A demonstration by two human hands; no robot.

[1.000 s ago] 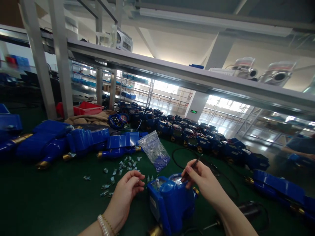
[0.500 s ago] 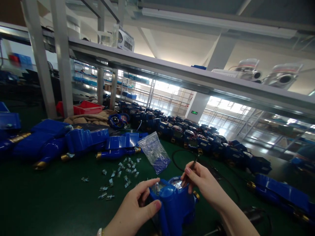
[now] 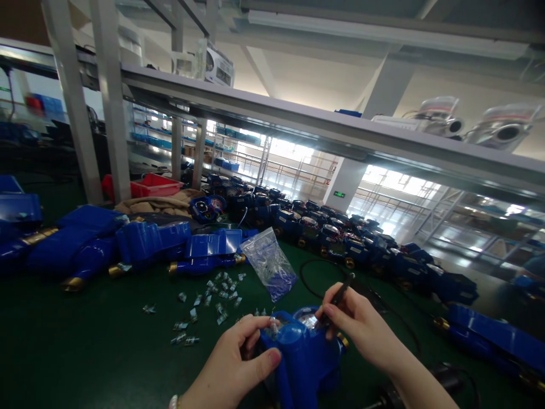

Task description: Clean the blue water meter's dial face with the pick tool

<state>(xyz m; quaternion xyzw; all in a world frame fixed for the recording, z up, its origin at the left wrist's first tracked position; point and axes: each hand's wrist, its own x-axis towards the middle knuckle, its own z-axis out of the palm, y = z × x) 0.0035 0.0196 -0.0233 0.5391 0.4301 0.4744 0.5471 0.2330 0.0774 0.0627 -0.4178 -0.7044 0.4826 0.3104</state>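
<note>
A blue water meter stands tilted in front of me, with a brass end on its right side. My left hand is closed on its left side, thumb against the near wall and index finger over the top edge, by a small clear part. Between the fingertips of my right hand is a pair of dark tweezers, pointing down into the round glassy opening. The tweezers' tips are hard to make out. Small clear-and-blue parts lie scattered to the left.
Behind the meter lies a clear zip bag with purple contents. Several blue meter bodies line the left, and rows of assembled meters fill the back. A dark power tool with a cable rests at lower right. A shelf crosses overhead.
My right hand has turned the tweezers slightly, so their upper end shows further right. The left index finger has bent down a little near the small clear part. The view has shifted slightly.
</note>
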